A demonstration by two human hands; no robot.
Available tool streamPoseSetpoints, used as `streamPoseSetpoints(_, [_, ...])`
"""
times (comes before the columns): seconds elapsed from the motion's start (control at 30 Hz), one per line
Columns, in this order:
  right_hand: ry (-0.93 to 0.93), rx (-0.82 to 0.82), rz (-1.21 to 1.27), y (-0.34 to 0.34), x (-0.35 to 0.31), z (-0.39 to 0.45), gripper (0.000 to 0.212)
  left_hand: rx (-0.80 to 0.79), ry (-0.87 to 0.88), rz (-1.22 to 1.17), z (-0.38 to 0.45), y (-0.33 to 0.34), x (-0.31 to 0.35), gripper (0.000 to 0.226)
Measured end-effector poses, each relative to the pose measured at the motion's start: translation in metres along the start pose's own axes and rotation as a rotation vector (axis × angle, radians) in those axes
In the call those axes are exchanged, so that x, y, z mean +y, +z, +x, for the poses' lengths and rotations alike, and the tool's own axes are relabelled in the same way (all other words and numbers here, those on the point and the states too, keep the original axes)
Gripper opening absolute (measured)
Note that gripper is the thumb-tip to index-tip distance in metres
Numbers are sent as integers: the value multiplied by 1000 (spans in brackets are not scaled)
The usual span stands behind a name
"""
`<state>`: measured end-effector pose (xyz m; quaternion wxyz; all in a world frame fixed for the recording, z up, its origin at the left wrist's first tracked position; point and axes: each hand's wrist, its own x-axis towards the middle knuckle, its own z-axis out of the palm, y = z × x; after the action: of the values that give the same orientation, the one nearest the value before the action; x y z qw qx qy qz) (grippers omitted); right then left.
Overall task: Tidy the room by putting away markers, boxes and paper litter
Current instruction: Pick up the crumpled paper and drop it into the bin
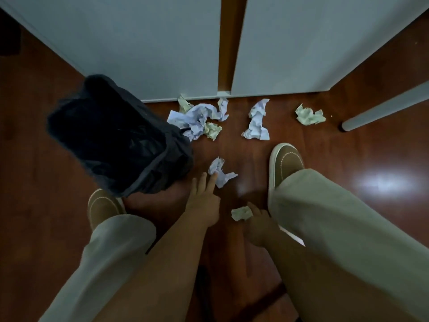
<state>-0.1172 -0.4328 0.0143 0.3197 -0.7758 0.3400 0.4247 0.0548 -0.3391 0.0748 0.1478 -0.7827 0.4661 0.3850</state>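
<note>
Crumpled paper lies scattered on the dark wooden floor. My left hand (204,201) reaches down with fingers spread, its fingertips touching a small white paper wad (220,171). My right hand (257,223) is closed on a small greenish paper ball (241,213), low between my legs. A larger pile of white and greenish paper (199,119) lies by the wall, a white crumpled sheet (256,120) sits to its right, and a greenish wad (310,115) lies farther right. A bin lined with a black bag (116,135) stands at the left.
White wall panels (151,47) with a brown gap between them rise straight ahead. A white furniture leg (380,110) slants in at the right. My brown shoes (286,163) and beige trouser legs flank both hands.
</note>
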Motion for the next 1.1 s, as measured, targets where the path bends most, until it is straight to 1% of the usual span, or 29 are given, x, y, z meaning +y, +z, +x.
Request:
streamPoseSetpoints(0.1, [-121,42,-134,18,7,16,65,-60,-8,85,32,16,0,40])
streamPoseSetpoints(0.17, [-104,48,-143,31,13,33,65,-94,-15,105,47,23,1,54])
streamPoseSetpoints(0.2, [-95,24,-157,39,17,42,61,-97,-28,97,53,26,1,63])
streamPoseSetpoints(0.27, [-117,0,-275,47,15,47,51,-81,-67,47,60,31,0,76])
streamPoseSetpoints(0.3, [-109,2,-302,48,12,49,50,-79,-78,13,62,34,0,78])
streamPoseSetpoints(0.4, [-58,3,-234,40,1,53,54,-57,-73,-127,59,36,-1,82])
streamPoseSetpoints(0.47, [-37,21,-71,23,-4,52,50,-2,-75,-270,51,32,0,85])
streamPoseSetpoints(0.57, [-20,111,192,-7,-7,43,34,139,-77,-402,27,18,6,81])
streamPoseSetpoints(0.67, [38,138,319,-33,-14,30,35,350,-18,-457,-7,-13,14,74])
streamPoseSetpoints(0.77, [-100,270,383,-70,-40,11,31,619,75,-445,-49,-61,18,71])
streamPoseSetpoints(0.8, [-148,322,451,-85,-52,4,31,721,78,-455,-63,-76,16,72])
streamPoseSetpoints(0.83, [-185,391,542,-104,-67,-5,30,819,58,-479,-76,-92,10,74])
streamPoseSetpoints(0.9, [-270,542,709,-141,-96,-21,30,992,-42,-526,-96,-112,-7,78])
streamPoseSetpoints(0.97, [-410,635,791,-172,-129,-45,30,1124,-170,-544,-117,-119,-35,76])
streamPoseSetpoints(1.03, [-555,708,813,-191,-164,-77,30,1163,-317,-558,-139,-113,-64,73])
streamPoseSetpoints(1.1, [-706,761,769,-196,-195,-101,30,1109,-444,-562,-153,-98,-86,75])
